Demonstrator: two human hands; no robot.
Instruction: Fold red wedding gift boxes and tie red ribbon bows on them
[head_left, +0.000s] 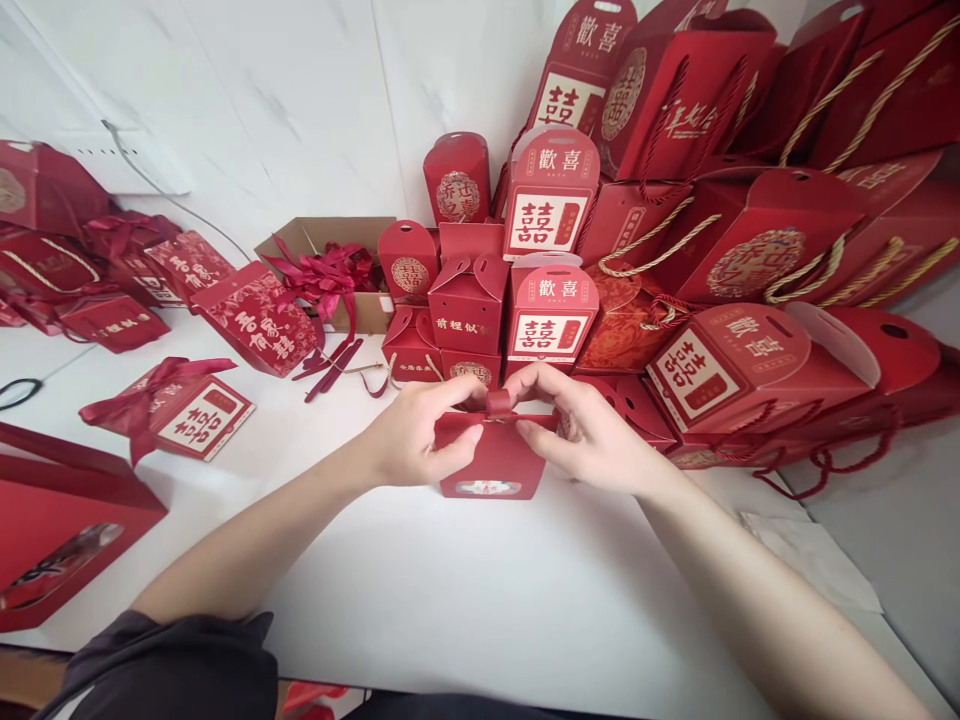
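A red gift box (501, 463) with a small oval window near its bottom stands upright on the white table in front of me. My left hand (421, 432) pinches the left part of its top edge, thumb in front and fingers behind. On the other side, my right hand (583, 432) grips the right part of the same edge in a like way. Between my fingertips a short red strap (499, 403) rises over the middle of the top. Fingers hide part of that edge, and the back of the box is out of sight.
Stacked red gift boxes (551, 320) and rope-handled bags (772, 235) rise behind and to the right. A cardboard box (375, 310) holds red ribbons (326, 275). At left lie a ribbon-tied box (202, 420) and a large windowed red box (82, 500). A white wall stands behind.
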